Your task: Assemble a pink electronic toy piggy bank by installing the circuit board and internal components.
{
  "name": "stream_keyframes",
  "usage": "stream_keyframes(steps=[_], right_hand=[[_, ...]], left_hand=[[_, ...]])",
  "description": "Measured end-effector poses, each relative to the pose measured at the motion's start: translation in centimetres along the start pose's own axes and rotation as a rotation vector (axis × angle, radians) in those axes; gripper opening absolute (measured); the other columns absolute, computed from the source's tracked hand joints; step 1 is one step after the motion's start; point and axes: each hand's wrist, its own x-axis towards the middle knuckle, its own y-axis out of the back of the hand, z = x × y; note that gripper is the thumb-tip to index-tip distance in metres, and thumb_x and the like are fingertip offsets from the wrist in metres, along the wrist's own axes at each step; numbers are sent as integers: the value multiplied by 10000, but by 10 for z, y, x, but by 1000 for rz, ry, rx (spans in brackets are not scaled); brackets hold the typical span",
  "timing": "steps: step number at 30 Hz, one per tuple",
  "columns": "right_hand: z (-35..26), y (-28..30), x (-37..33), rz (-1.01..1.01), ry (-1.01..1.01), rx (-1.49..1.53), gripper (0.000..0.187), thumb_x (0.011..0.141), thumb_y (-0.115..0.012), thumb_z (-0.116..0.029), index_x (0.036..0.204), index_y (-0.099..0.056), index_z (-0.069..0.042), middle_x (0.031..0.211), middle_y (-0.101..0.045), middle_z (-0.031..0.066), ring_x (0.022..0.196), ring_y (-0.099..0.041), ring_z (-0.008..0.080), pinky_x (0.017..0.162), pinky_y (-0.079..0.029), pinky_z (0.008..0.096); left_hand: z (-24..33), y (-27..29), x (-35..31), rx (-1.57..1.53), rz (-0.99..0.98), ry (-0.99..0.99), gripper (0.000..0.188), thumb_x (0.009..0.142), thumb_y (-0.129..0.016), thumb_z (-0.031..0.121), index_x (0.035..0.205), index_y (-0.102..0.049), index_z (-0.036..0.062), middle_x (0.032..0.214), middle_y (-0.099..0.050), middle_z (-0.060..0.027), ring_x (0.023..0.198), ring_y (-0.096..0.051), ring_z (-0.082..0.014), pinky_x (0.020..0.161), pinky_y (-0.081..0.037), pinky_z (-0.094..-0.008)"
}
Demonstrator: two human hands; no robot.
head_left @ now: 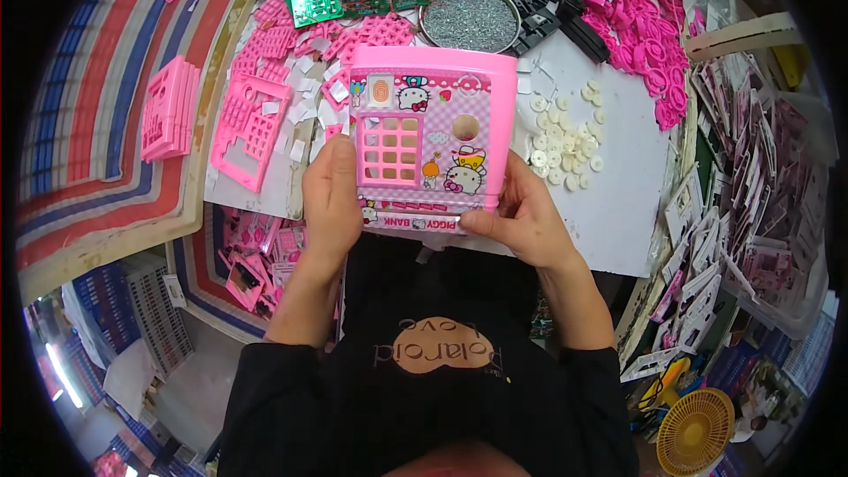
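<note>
Between my two hands I hold a pink plastic money box front panel (389,199) above the table's near edge, its printed face up. It bears cartoon stickers, a grid of square key openings and a round hole. My left hand (333,199) grips its left edge, thumb along the side. My right hand (527,216) holds its lower right corner, with the thumb on the front and the fingers partly hidden behind. Left of it lie a pink keypad frame (252,128) and small white paper pieces (305,110). White round buttons (565,146) are scattered to the right.
Behind stand a round tray of small screws (468,19), green circuit boards with wires (316,2) and black plastic parts (579,31). Pink rings (649,44) are heaped at far right. Stacked pink panels (170,110) sit left; printed panels (693,212) fill the right side. A yellow fan (695,431) is lower right.
</note>
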Motion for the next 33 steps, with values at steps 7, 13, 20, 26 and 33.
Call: stream_keyframes(steps=[7, 13, 20, 26, 33], right_hand=[[2, 1, -6, 15, -77, 56, 746, 846, -720, 38, 1476, -321, 22, 1332, -591, 143, 1187, -614, 211, 1008, -505, 357], [-4, 0, -6, -8, -123, -40, 727, 869, -698, 26, 1485, -314, 15, 1323, -600, 143, 1178, -620, 210, 999, -516, 359], [-22, 53, 37, 8, 146, -628, 537, 828, -703, -4, 1339, -539, -19, 1185, -693, 107, 1082, -668, 201, 905, -552, 358], [-12, 92, 44, -43, 580, -1502, 531, 763, -697, -131, 1284, -622, -62, 1357, -597, 147, 1254, -534, 382, 1032, -468, 438], [0, 63, 31, 38, 443, -1686, 619, 814, -718, -359, 1339, -577, -64, 1493, -456, 153, 1356, -412, 411, 1090, -382, 506]], left_hand=[[-16, 12, 8, 64, -88, -12, 385, 1080, -434, 294, 916, -612, -6, 798, -605, -14, 722, -495, -55, 631, -426, -260], [6, -5, 47, -82, -27, -65, 366, 1072, -488, 307, 984, -652, -9, 862, -630, -7, 794, -529, -55, 678, -428, -240], [15, 13, 76, -23, -196, -561, 257, 1014, -594, 224, 1090, -679, -6, 903, -663, -33, 847, -605, -117, 764, -485, -288], [4, 35, 69, 578, -661, -819, 382, 773, -718, 155, 1148, -692, 85, 1296, -634, -145, 1239, -573, -357, 1028, -466, -481], [-24, 39, 42, 670, -770, -593, 530, 635, -629, 145, 1163, -670, 105, 1395, -563, -162, 1342, -457, -426, 1131, -316, -570]])
